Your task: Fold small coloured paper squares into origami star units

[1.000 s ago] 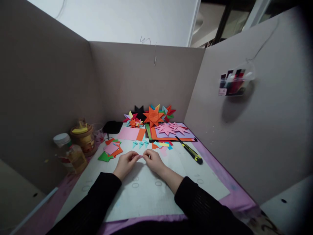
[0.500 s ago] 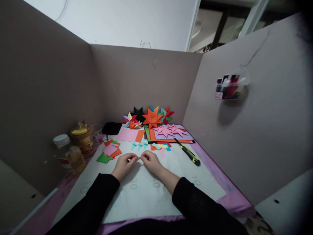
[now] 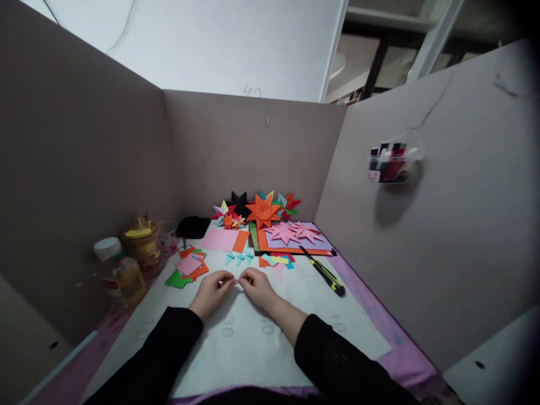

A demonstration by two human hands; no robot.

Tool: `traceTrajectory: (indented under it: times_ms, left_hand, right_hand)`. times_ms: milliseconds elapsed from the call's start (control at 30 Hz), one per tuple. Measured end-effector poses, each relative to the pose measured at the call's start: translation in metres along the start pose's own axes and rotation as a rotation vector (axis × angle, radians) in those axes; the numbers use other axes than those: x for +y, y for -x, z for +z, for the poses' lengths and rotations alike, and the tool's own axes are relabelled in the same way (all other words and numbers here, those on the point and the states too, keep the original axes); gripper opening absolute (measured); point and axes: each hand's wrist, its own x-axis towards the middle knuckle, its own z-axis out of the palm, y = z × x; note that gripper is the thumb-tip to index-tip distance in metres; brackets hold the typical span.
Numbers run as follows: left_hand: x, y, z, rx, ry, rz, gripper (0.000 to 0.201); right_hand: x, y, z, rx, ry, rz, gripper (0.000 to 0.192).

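While hands point(image 3: 236, 287) pinch pink paper point(image 3: 235, 280), cutter point(image 3: 324, 271) lies right.

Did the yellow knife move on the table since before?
No. The yellow knife lies right of the pink stars, same as earlier; only the camera tilted.

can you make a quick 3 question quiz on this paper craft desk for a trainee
1. True or false: both hands pinch one small pink paper piece.
2. Where does the utility knife lie? A) right of the hands B) inside the jar C) on the stars
3. Fill in: the big star at the back wall is ____.

Key: 1 true, left hand and right hand meet on it. 2 A. 3 orange.
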Motion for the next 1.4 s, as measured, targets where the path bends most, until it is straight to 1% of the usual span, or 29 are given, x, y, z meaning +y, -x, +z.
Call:
traceTrajectory:
  times_ms: [67, 200, 300, 400, 467, 533, 633, 700, 767, 900, 1100, 1200, 1300, 1400]
  left_hand:
    - [0.003, -0.002, -0.001, -0.028, -0.008, -0.003, 0.022]
    - [0.013, -0.003, -0.008, -0.134, -0.064, -0.029, 0.019]
    - [0.019, 0.000, -0.015, -0.122, -0.126, -0.050, 0.017]
    - [0.020, 0.006, -0.022, -0.102, -0.208, -0.047, 0.018]
    - [0.019, 0.009, -0.025, -0.127, -0.316, -0.044, 0.019]
    - [0.021, 0.011, -0.026, -0.177, -0.485, -0.027, 0.019]
    - [0.031, 0.013, -0.022, -0.233, -0.738, 0.010, 0.020]
    - [0.041, 0.014, -0.019, -0.294, -0.829, 0.041, 0.019]
    - [0.050, 0.016, -0.016, -0.327, -0.872, 0.083, 0.018]
    - [0.061, 0.021, -0.012, -0.351, -0.920, 0.147, 0.021]
    - [0.067, 0.023, -0.003, -0.372, -0.868, 0.208, 0.021]
    - [0.066, 0.025, 0.002, -0.365, -0.820, 0.218, 0.019]
    - [0.060, 0.026, 0.006, -0.358, -0.786, 0.201, 0.019]
    - [0.053, 0.027, 0.008, -0.340, -0.765, 0.195, 0.019]
  right_hand:
    - [0.001, 0.001, 0.000, -0.004, -0.002, 0.004, 0.010]
    - [0.002, 0.004, 0.000, -0.038, -0.033, 0.054, 0.010]
    - [0.000, 0.007, 0.001, -0.087, -0.084, 0.107, 0.008]
    - [-0.003, 0.009, 0.001, -0.118, -0.147, 0.157, 0.007]
    - [-0.003, 0.010, 0.001, -0.116, -0.174, 0.180, 0.009]
    - [-0.003, 0.011, 0.000, -0.108, -0.178, 0.193, 0.011]
    - [-0.001, 0.012, 0.001, -0.104, -0.150, 0.204, 0.015]
    - [0.000, 0.013, 0.002, -0.101, -0.117, 0.182, 0.017]
    - [0.001, 0.015, 0.003, -0.101, -0.093, 0.151, 0.018]
    - [0.003, 0.017, 0.003, -0.097, -0.058, 0.131, 0.017]
    - [0.004, 0.023, -0.005, -0.119, -0.036, 0.120, 0.016]
    - [0.007, 0.027, -0.009, -0.107, -0.029, 0.130, 0.016]
    - [0.009, 0.028, -0.009, -0.093, -0.027, 0.139, 0.017]
    - [0.009, 0.028, -0.007, -0.113, -0.048, 0.130, 0.020]
